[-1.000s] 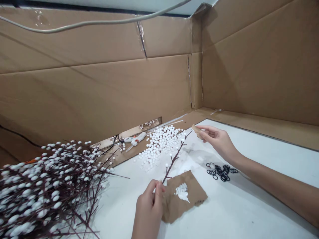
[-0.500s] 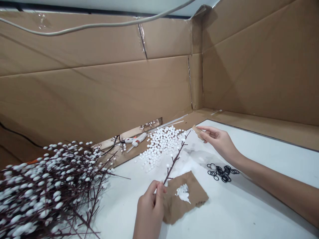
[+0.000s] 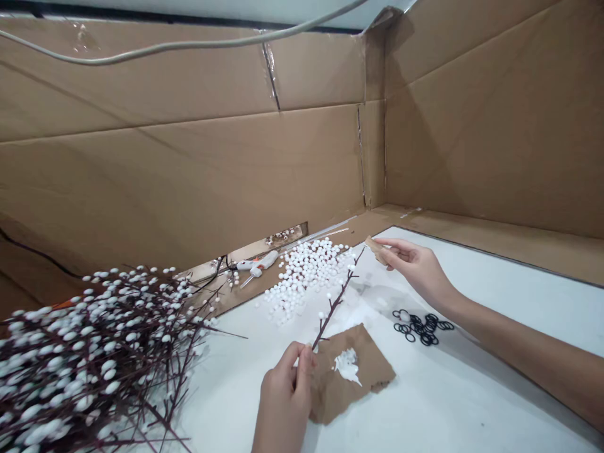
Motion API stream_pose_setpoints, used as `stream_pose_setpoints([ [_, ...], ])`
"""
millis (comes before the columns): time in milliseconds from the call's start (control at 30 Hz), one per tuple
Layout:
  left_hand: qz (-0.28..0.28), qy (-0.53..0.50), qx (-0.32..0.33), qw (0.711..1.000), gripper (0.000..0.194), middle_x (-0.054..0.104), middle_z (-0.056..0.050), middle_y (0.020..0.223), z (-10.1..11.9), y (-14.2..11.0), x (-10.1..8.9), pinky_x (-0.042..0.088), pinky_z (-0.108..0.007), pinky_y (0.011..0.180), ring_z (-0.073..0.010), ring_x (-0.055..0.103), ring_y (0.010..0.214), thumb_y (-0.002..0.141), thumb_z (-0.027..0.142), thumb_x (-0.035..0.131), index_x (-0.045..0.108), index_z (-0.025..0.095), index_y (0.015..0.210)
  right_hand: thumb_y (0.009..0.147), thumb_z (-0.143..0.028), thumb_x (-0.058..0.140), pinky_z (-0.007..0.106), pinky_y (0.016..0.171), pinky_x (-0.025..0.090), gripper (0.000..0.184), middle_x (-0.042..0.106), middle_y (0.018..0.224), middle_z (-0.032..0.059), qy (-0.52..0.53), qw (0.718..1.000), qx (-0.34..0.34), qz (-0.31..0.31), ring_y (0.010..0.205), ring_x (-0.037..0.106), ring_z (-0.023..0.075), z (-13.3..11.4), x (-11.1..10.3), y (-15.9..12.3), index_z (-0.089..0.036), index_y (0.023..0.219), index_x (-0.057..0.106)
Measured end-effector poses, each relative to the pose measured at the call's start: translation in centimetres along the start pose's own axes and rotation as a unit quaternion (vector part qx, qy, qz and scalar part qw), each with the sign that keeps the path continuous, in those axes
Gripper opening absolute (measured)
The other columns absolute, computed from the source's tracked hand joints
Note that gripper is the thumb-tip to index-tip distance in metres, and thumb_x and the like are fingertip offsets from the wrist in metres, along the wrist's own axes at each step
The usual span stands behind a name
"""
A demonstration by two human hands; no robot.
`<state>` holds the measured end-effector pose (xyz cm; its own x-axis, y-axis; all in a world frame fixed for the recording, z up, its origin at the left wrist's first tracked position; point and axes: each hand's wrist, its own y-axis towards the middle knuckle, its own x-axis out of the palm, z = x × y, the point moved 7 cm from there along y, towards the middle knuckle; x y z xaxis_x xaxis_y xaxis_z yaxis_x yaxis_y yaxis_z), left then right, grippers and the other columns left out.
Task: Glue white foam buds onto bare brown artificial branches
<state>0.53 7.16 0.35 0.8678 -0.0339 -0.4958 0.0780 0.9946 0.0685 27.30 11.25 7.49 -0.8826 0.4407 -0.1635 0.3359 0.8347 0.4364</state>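
Note:
My left hand (image 3: 289,384) pinches the lower end of a dark brown twig (image 3: 336,303), which slants up and away to the right. A few white buds sit along the twig. Between the thumb and fingers of my right hand (image 3: 406,258) is a small piece of cardboard (image 3: 376,249), its edge close to the twig's tip; whether they touch I cannot tell. Under the twig, beside my left hand, lies a brown cardboard square (image 3: 372,358) with a smear of white paste (image 3: 347,365) on it.
A large heap of budded branches (image 3: 94,358) fills the left. Loose white buds (image 3: 309,267) are spread behind the twig, near a glue gun (image 3: 257,264). Black rings (image 3: 422,327) lie below my right forearm. Cardboard walls (image 3: 189,182) enclose the white table (image 3: 425,402).
The twig has turned slightly, and its tip is now a little farther right, nearer the cardboard piece. Both hands have kept almost the same places and grips.

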Motion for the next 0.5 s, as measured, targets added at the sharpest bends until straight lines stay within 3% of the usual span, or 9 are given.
stream_pose_setpoints([
  [500, -0.02, 0.014, 0.007, 1.0, 0.038, 0.024, 0.008, 0.042, -0.4, 0.29, 0.23, 0.018, -0.022, 0.041, -0.0103, 0.023, 0.039, 0.082, 0.053, 0.032, 0.044, 0.022, 0.064, 0.072, -0.04, 0.058, 0.028, 0.06, 0.045, 0.04, 0.059, 0.068, 0.0023, -0.011, 1.0, 0.006, 0.002, 0.063, 0.051, 0.0146, -0.05, -0.03, 0.05, -0.015, 0.102, 0.064],
])
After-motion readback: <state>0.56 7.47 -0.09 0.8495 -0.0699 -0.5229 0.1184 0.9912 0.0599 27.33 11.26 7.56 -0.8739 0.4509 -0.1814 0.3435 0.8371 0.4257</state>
